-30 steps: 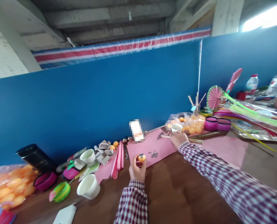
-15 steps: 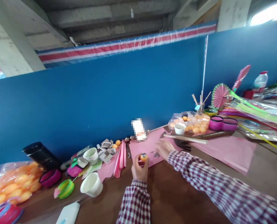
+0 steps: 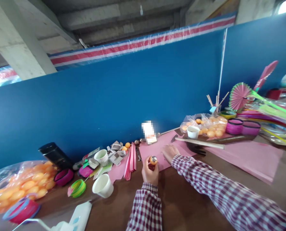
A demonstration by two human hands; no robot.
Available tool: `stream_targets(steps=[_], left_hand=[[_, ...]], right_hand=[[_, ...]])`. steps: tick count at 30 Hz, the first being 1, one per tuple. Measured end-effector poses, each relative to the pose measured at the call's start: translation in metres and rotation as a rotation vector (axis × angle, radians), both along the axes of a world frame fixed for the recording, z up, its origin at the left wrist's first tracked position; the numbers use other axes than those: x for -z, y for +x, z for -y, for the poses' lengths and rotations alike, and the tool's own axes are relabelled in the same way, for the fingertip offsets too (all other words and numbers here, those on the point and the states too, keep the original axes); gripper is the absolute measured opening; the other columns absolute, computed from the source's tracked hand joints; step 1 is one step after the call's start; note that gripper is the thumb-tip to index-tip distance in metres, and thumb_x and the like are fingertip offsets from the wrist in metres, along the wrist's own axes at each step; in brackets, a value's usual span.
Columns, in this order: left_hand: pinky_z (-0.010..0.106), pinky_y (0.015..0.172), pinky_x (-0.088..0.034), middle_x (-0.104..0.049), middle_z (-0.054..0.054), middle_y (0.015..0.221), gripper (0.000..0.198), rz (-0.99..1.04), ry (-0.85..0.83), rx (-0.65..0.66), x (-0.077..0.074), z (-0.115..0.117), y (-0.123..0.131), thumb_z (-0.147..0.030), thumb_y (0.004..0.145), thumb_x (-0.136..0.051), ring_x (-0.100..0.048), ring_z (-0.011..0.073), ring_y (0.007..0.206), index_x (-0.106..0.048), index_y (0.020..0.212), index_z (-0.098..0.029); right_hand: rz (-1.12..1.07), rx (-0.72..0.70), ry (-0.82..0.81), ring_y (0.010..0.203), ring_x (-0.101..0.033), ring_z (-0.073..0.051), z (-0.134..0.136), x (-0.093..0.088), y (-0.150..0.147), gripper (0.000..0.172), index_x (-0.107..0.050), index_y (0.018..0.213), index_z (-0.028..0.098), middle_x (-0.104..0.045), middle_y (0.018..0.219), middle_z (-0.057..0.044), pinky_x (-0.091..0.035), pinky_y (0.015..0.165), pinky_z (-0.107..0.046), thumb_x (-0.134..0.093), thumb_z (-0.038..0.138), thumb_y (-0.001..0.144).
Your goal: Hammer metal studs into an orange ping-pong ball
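Note:
My left hand is closed round a small orange ball with a shiny silver piece on its top, held upright over the brown table. My right hand rests palm down on the pink paper sheet just right of the ball; its fingers point toward the spot where small metal bits lay and hide whatever is beneath them. Both sleeves are red-and-white checked.
A white paper cup lies tipped at the left, another cup behind it. Bags of orange balls sit far left and back right. Also here: pink folded strips, a wooden stick, pink bowls, a blue wall.
My right hand drew back from the white cup near the far bag to the pink sheet beside the ball. The camera swung right. My left hand kept the ball.

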State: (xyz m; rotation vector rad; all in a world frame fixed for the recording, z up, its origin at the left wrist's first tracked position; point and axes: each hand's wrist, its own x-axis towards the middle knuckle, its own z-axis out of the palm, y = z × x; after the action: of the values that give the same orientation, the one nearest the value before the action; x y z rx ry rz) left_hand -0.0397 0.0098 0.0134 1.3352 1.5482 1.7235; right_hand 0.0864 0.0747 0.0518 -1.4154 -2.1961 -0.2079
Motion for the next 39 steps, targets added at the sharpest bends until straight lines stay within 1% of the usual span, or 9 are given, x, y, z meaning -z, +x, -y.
stream_targets(steps=[3,8,12,14,20,24,28,34,39], left_hand=[[0.026,0.058,-0.05,-0.062,0.009,0.086,0.045,0.112,-0.009,0.044,-0.003,0.0,0.0,-0.031,0.057,-0.066,-0.06,0.0143,0.064,-0.054,0.096,-0.014],[0.031,0.064,-0.052,-0.06,0.009,0.088,0.045,0.409,-0.019,0.189,-0.002,0.0,0.005,-0.035,0.06,-0.065,-0.061,0.015,0.069,-0.051,0.096,-0.013],[0.032,0.068,-0.051,-0.059,0.008,0.096,0.048,0.639,-0.107,0.344,-0.002,0.003,0.009,-0.032,0.061,-0.067,-0.062,0.0154,0.073,-0.05,0.103,-0.017],[0.031,0.066,-0.051,-0.059,0.007,0.097,0.05,0.706,-0.142,0.39,-0.003,0.005,0.01,-0.032,0.061,-0.067,-0.063,0.0157,0.072,-0.049,0.107,-0.021],[0.029,0.072,-0.048,-0.061,0.006,0.096,0.045,0.788,-0.15,0.442,-0.001,0.005,0.008,-0.026,0.061,-0.067,-0.062,0.0153,0.077,-0.054,0.103,-0.021],[0.031,0.071,-0.048,-0.062,0.006,0.092,0.037,0.813,-0.154,0.426,-0.001,0.005,0.008,-0.027,0.064,-0.065,-0.061,0.0164,0.078,-0.056,0.099,-0.018],[0.029,0.071,-0.048,-0.063,0.005,0.09,0.034,0.816,-0.16,0.404,-0.004,0.005,0.011,-0.023,0.063,-0.066,-0.061,0.0148,0.078,-0.058,0.095,-0.018],[0.029,0.074,-0.046,-0.062,0.004,0.091,0.036,0.79,-0.143,0.407,-0.005,0.006,0.012,-0.02,0.062,-0.067,-0.06,0.0139,0.079,-0.058,0.097,-0.018],[0.028,0.076,-0.045,-0.063,0.004,0.09,0.033,0.784,-0.126,0.42,-0.003,0.006,0.012,-0.018,0.063,-0.067,-0.06,0.0137,0.082,-0.059,0.095,-0.017]], right_hand=[[-0.072,-0.076,-0.087,0.059,-0.055,-0.011,0.008,0.0,0.008,0.027,-0.06,0.074,0.013,-0.062,0.067,-0.004,-0.039,0.054,-0.021,-0.037,0.022,0.083],[-0.241,-0.198,-0.184,0.061,-0.056,-0.009,0.024,0.008,0.018,0.017,-0.056,0.076,0.016,-0.062,0.07,-0.001,-0.04,0.055,-0.018,-0.039,0.019,0.078],[-0.669,-0.351,-0.327,0.06,-0.053,-0.009,0.036,0.016,0.019,0.018,-0.053,0.078,0.015,-0.058,0.068,0.0,-0.041,0.054,-0.019,-0.037,0.023,0.08],[-0.794,-0.377,-0.362,0.057,-0.049,-0.009,0.04,0.018,0.02,0.019,-0.052,0.077,0.015,-0.055,0.065,0.001,-0.04,0.053,-0.02,-0.038,0.027,0.08],[-0.839,-0.431,-0.411,0.057,-0.045,-0.01,0.049,0.022,0.022,0.022,-0.052,0.071,0.016,-0.049,0.06,0.002,-0.039,0.055,-0.021,-0.039,0.031,0.081],[-0.88,-0.442,-0.412,0.059,-0.048,-0.01,0.051,0.024,0.02,0.017,-0.052,0.074,0.017,-0.052,0.064,0.001,-0.041,0.058,-0.022,-0.041,0.029,0.08],[-0.943,-0.422,-0.434,0.06,-0.049,-0.011,0.048,0.026,0.02,0.016,-0.053,0.076,0.017,-0.053,0.065,0.001,-0.04,0.058,-0.022,-0.046,0.032,0.078],[-1.097,-0.434,-0.596,0.054,-0.045,-0.009,0.043,0.029,0.021,0.02,-0.057,0.071,0.016,-0.05,0.058,0.003,-0.037,0.05,-0.021,-0.054,0.035,0.073],[-1.187,-0.477,-0.666,0.055,-0.048,-0.008,0.045,0.025,0.02,0.019,-0.058,0.077,0.016,-0.052,0.059,0.003,-0.041,0.054,-0.022,-0.055,0.034,0.072]])
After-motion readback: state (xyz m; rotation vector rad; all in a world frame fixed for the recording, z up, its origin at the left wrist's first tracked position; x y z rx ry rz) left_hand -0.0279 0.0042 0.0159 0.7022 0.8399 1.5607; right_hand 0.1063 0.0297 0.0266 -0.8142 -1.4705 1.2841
